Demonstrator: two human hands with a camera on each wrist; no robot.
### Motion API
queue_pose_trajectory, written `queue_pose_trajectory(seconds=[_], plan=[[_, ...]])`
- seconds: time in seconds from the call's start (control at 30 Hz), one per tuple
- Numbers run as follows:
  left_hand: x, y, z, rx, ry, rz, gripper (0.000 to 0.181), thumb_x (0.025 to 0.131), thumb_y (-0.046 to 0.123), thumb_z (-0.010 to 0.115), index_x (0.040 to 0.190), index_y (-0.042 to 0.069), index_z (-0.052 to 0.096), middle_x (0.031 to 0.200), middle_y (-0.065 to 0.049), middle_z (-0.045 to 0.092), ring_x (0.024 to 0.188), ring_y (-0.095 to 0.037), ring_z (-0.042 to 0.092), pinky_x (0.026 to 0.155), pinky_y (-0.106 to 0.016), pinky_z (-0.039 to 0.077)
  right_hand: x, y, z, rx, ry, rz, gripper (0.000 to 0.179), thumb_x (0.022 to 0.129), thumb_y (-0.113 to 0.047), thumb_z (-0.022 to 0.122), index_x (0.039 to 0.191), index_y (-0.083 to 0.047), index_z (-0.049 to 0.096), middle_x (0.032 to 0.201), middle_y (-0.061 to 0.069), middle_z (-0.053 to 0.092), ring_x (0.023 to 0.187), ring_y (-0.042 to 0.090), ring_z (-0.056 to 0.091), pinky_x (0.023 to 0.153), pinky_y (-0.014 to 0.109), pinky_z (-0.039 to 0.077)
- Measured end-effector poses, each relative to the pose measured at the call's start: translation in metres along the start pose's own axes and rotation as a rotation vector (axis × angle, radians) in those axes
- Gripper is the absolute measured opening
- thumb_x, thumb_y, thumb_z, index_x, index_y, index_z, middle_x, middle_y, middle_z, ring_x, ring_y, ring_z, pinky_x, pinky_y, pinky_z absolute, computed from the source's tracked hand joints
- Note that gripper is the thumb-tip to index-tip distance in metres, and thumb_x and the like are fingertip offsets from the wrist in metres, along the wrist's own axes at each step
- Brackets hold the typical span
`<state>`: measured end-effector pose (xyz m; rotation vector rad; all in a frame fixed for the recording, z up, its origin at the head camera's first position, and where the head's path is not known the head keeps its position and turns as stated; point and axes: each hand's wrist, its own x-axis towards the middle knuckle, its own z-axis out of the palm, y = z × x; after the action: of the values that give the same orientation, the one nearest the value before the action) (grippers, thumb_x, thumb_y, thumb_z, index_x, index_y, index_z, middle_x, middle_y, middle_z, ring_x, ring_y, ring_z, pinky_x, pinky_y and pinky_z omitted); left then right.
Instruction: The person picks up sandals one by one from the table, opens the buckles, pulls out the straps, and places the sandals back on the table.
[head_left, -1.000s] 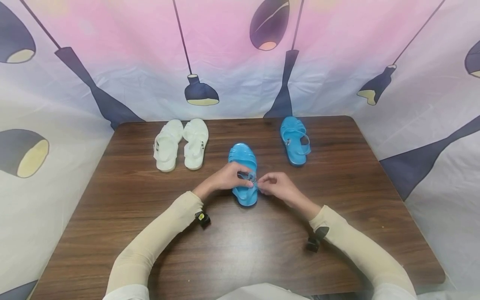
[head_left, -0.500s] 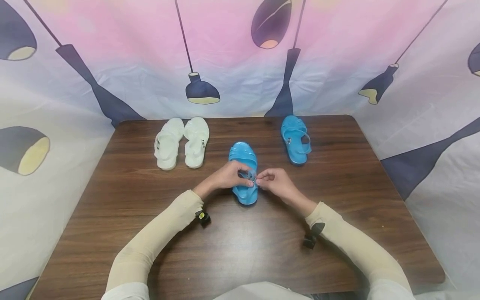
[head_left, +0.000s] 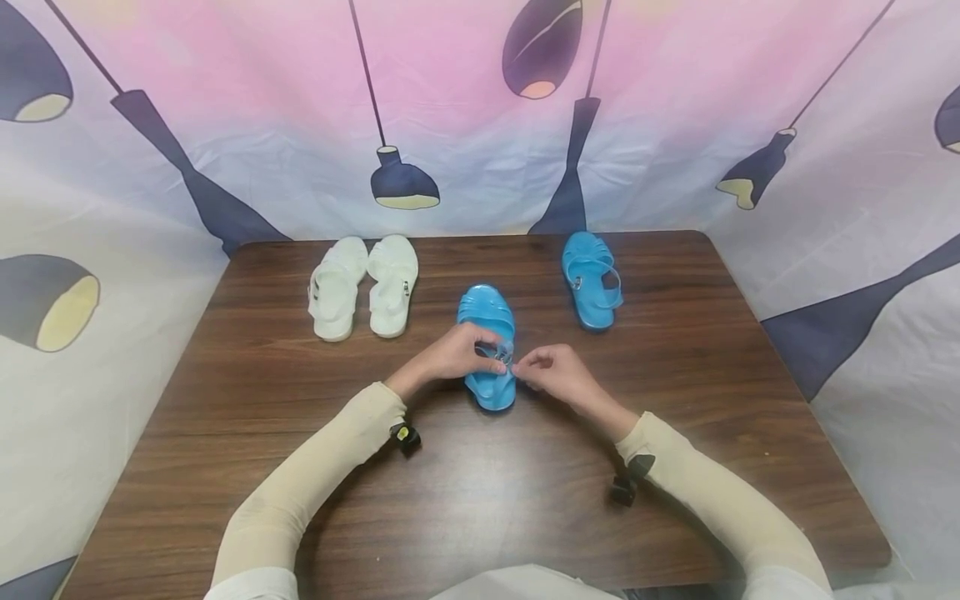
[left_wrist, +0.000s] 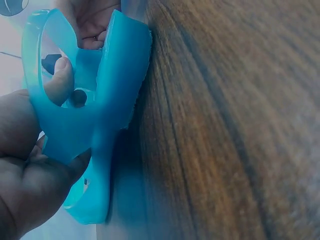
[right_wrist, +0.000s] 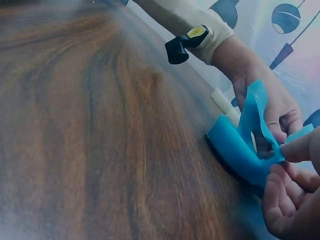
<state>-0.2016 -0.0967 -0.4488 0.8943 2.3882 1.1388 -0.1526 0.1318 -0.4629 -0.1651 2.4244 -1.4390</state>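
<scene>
A blue jelly sandal (head_left: 483, 307) lies on the table in front of me, its toe pointing away. My left hand (head_left: 455, 353) grips it from the left, with the thumb reaching inside near the small metal buckle. In the left wrist view the heel strap (left_wrist: 32, 65) stands up in a loop above the sole. My right hand (head_left: 561, 377) is at the sandal's right edge, thumb and fingertips pinching the strap beside the buckle. From the right wrist view, the right fingers (right_wrist: 300, 150) partly hide the strap end.
Another blue sandal (head_left: 596, 314) rests at the back right. Two white sandals (head_left: 334, 302) stand side by side at the back left. The brown wooden table (head_left: 262, 400) meets a patterned cloth backdrop (head_left: 465, 125) along its far edge.
My right hand shifted slightly up and left half a second ago, then drew back a little to the right and down. The left hand keeps its grip, and the sandal stays in place.
</scene>
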Motion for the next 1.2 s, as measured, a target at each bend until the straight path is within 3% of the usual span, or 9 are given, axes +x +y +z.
queue_pose_trajectory(seconds=[0.33, 0.7, 1.03, 1.2], plan=[[0.002, 0.001, 0.001, 0.006, -0.001, 0.013, 0.024, 0.087, 0.022, 0.084, 0.108, 0.012, 0.078, 0.097, 0.004, 0.076, 0.092, -0.01, 0.068, 0.085, -0.029, 0.057, -0.001, -0.002, 0.002, -0.016, 0.055, -0.1, 0.015, 0.091, -0.025, 0.079, 0.094, -0.01, 0.08, 0.086, 0.001, 0.076, 0.077, 0.017, 0.068, 0.069, 0.032, 0.058], [0.003, 0.001, 0.002, 0.008, 0.003, 0.034, 0.022, 0.086, 0.021, 0.085, 0.104, 0.011, 0.079, 0.095, 0.004, 0.076, 0.088, -0.009, 0.068, 0.081, -0.028, 0.057, 0.001, -0.003, 0.005, -0.005, 0.074, -0.077, 0.012, 0.089, -0.023, 0.079, 0.09, -0.011, 0.081, 0.081, 0.0, 0.075, 0.074, 0.018, 0.069, 0.067, 0.033, 0.057], [0.003, 0.003, 0.002, 0.021, 0.009, 0.029, 0.024, 0.085, 0.023, 0.086, 0.104, 0.011, 0.079, 0.097, 0.002, 0.077, 0.093, -0.011, 0.07, 0.086, -0.03, 0.058, -0.002, -0.005, -0.003, -0.025, 0.043, -0.088, 0.017, 0.09, -0.027, 0.079, 0.098, -0.012, 0.08, 0.089, 0.0, 0.076, 0.077, 0.018, 0.069, 0.067, 0.034, 0.058], [0.005, 0.001, 0.002, -0.003, -0.002, 0.034, 0.026, 0.085, 0.023, 0.086, 0.107, 0.01, 0.079, 0.099, 0.003, 0.077, 0.095, -0.01, 0.071, 0.086, -0.03, 0.058, -0.002, -0.008, -0.007, -0.01, 0.067, -0.109, 0.026, 0.088, -0.032, 0.082, 0.103, -0.012, 0.078, 0.092, 0.001, 0.077, 0.079, 0.017, 0.072, 0.068, 0.034, 0.06]])
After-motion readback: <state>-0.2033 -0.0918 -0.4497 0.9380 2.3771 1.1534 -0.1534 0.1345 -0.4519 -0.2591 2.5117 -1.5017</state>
